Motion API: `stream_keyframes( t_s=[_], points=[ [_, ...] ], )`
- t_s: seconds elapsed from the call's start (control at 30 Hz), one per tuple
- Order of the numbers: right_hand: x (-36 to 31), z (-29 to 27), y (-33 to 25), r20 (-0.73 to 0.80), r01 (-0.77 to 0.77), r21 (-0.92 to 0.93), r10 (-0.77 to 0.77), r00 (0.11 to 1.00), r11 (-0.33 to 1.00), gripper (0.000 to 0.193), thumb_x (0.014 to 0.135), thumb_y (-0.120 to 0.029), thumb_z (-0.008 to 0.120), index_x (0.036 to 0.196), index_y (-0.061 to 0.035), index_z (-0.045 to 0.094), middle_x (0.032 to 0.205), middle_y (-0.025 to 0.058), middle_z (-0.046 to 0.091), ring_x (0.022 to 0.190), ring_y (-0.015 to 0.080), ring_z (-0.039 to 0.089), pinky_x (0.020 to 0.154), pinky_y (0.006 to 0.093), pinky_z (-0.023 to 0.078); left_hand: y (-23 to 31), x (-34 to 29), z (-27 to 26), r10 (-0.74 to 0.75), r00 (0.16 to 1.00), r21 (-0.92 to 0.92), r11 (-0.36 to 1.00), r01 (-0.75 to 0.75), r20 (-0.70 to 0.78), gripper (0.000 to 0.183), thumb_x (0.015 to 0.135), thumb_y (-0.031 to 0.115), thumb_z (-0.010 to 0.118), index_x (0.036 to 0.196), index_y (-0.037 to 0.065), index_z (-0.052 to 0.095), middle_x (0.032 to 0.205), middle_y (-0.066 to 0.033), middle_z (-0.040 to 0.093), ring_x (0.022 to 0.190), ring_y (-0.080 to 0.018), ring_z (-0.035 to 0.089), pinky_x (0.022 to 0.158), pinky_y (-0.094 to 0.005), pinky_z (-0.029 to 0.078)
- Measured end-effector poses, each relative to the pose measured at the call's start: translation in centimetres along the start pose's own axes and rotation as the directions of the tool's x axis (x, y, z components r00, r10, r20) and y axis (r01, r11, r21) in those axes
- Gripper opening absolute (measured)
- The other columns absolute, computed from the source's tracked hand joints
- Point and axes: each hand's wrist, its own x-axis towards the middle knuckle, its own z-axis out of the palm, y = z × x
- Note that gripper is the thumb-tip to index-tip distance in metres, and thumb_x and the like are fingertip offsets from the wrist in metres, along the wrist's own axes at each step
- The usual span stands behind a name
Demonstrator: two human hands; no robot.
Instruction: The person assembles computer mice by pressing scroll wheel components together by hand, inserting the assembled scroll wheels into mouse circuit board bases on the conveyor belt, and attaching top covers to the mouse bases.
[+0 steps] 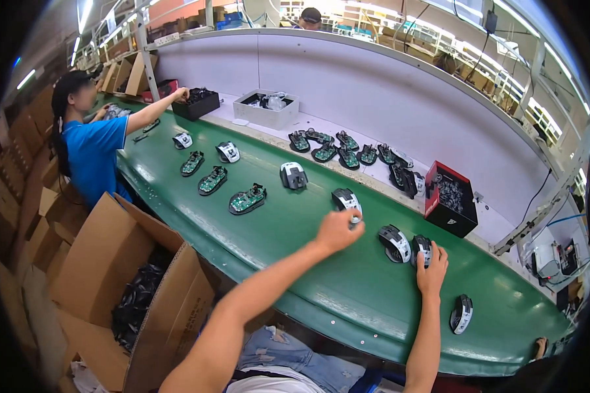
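Observation:
My left hand (339,230) is closed, its fingertips pinched round a small greyish thing I cannot make out. Just beyond those fingertips lies a black-and-white computer mouse shell (345,198), and whether they touch it is unclear. My right hand (432,268) curls its thumb and fingers round another mouse shell (423,247), which rests on the green belt (347,288). Close to its left sits a further mouse shell (394,243). One more mouse shell (462,314) lies nearer me on the right, and another (294,175) is farther off to the left.
Mouse bases with green circuit boards (247,199) sit on the belt's left; several more (349,158) line the back ledge. A black-and-red box (455,223) of small parts and a white box (288,118) stand there. A co-worker (92,144) reaches in at left, beside an open carton (190,288).

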Motion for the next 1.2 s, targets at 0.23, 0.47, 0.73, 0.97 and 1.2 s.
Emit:
stream_keyframes(
  t_s=[0.23, 0.47, 0.73, 0.97, 1.2],
  points=[
    [0.1, -1.4, -0.1, -0.095, 0.071, 0.124, -0.06, 0.994, 0.99, 0.047, 0.087, -0.022, 0.068, 0.129, -0.0026, 0.056, 0.133, 0.0194, 0.051, 0.119, 0.0403, 0.049, 0.103, 0.047, 0.04, -7.7, 4.3, -18.7, -0.462, 0.886, 0.864, 0.458, 0.21, 0.03, 0.053, 0.078, 0.043, 0.071, 0.108, 0.0, 0.064, 0.095, -0.0232, 0.071, 0.092, -0.0388, 0.07, 0.08, -0.0487, 0.057],
    [0.0, -1.7, -0.8, -0.087, 0.053, 0.231, -0.033, 0.996, 0.971, 0.048, 0.084, -0.019, 0.07, 0.127, -0.002, 0.056, 0.13, 0.0189, 0.052, 0.119, 0.0406, 0.049, 0.101, 0.0473, 0.042, -8.4, 3.7, -20.6, -0.702, 0.678, 0.815, 0.513, 0.269, 0.218, 0.07, 0.068, 0.064, 0.078, 0.076, -0.005, 0.072, 0.083, -0.0242, 0.071, 0.082, -0.037, 0.071, 0.075, -0.0441, 0.056],
    [-0.6, -2.9, -5.6, -0.184, 0.23, 0.349, -0.175, 0.967, 0.908, 0.034, 0.083, -0.011, 0.066, 0.115, -0.0015, 0.06, 0.113, 0.0191, 0.061, 0.11, 0.0381, 0.056, 0.099, 0.0445, 0.043, 3.8, -1.3, -5.8, -0.407, 0.644, 0.614, 0.779, -0.126, 0.648, 0.072, 0.075, 0.07, 0.069, 0.068, -0.002, 0.07, 0.069, -0.0211, 0.067, 0.069, -0.0385, 0.068, 0.068, -0.047, 0.054],
    [-2.8, -3.5, -9.7, 0.049, 0.171, 0.714, -0.293, 0.955, 0.679, 0.041, 0.082, -0.008, 0.072, 0.121, -0.0022, 0.062, 0.089, 0.0085, 0.068, 0.073, 0.0167, 0.065, 0.066, 0.0286, 0.052, 7.4, -1.1, 0.2, -0.216, 0.615, -0.114, 0.885, 0.452, 0.759, 0.052, 0.097, 0.05, 0.06, 0.071, 0.005, 0.058, 0.059, 0.0011, 0.051, 0.052, -0.0081, 0.047, 0.046, -0.0265, 0.036],
    [-3.0, -4.0, -9.9, 0.053, 0.17, 0.691, -0.284, 0.957, 0.703, 0.058, 0.072, -0.013, 0.085, 0.122, -0.0047, 0.059, 0.088, 0.0044, 0.065, 0.073, 0.0136, 0.06, 0.063, 0.0269, 0.049, 7.0, -3.9, 2.9, -0.189, 0.55, -0.382, 0.54, 0.75, 0.814, 0.057, 0.102, 0.06, 0.039, 0.086, 0.009, 0.059, 0.065, 0.002, 0.05, 0.047, -0.0054, 0.042, 0.039, -0.0204, 0.027]
  ],
)
